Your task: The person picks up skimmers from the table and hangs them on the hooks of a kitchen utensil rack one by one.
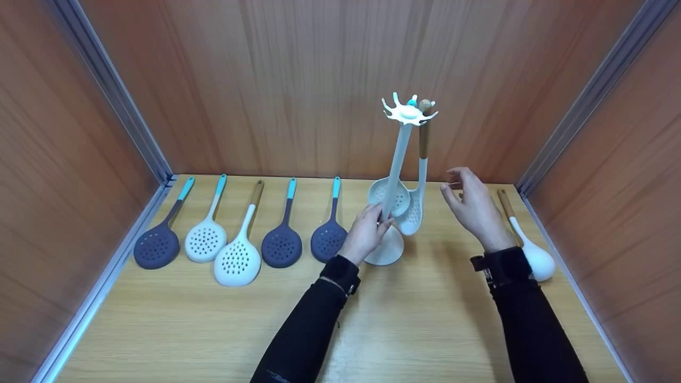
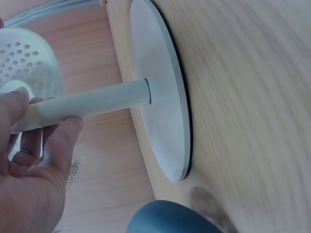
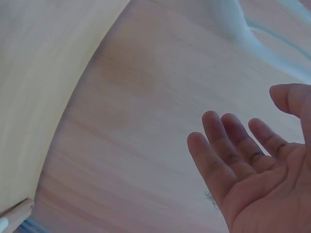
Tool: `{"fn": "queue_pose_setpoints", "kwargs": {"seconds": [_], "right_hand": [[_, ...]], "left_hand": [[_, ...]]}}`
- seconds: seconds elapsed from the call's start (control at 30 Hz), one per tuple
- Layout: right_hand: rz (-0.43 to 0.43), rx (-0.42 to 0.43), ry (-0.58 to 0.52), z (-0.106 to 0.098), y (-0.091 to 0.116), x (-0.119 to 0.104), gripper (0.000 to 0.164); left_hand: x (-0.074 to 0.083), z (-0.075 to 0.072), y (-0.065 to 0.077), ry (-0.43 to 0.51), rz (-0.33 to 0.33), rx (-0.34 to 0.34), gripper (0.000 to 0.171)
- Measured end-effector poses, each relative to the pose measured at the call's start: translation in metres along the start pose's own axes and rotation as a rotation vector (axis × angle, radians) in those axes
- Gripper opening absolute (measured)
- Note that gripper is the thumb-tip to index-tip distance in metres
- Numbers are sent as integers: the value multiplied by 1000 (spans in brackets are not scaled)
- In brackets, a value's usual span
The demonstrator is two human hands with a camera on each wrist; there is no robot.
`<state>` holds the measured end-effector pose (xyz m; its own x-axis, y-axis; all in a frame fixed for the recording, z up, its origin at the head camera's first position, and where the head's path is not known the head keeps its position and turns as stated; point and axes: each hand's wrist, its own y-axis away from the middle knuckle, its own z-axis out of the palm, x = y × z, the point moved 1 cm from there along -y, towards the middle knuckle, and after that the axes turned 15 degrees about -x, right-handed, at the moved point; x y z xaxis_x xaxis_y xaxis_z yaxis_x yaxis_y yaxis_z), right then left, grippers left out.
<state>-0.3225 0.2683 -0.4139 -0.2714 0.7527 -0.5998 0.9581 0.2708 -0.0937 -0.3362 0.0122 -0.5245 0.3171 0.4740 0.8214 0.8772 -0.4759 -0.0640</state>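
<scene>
In the head view my left hand [image 1: 367, 231] grips the white pole of a utensil stand [image 1: 398, 159], low down near its round base [image 1: 385, 251]. The stand is topped by a crown of hooks [image 1: 408, 114]. From it hang a white perforated spoon with a wooden handle [image 1: 424, 138] and another white perforated utensil [image 1: 391, 196], partly behind the pole. The left wrist view shows thumb and fingers round the pole [image 2: 92, 103] above the flat base [image 2: 160, 107]. Right of the stand, my right hand [image 1: 476, 210] is in the air, fingers loosely bent, holding nothing.
Several skimmers lie in a row on the table left of the stand, dark ones [image 1: 156, 246] and white ones [image 1: 238, 261]. A white ladle with a wooden handle [image 1: 537, 260] lies at the right, partly behind my right wrist. Wooden panels [image 1: 298, 85] enclose the table.
</scene>
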Motion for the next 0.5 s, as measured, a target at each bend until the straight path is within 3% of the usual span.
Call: {"fn": "queue_pose_setpoints", "kwargs": {"seconds": [0.27,0.5], "right_hand": [[71,-20,58,-5,-2,17,48],[184,-36,124,-7,-3,31,53]], "left_hand": [[-1,0,-1,0,0,3,10],[-1,0,-1,-3,-5,-1,10]]}}
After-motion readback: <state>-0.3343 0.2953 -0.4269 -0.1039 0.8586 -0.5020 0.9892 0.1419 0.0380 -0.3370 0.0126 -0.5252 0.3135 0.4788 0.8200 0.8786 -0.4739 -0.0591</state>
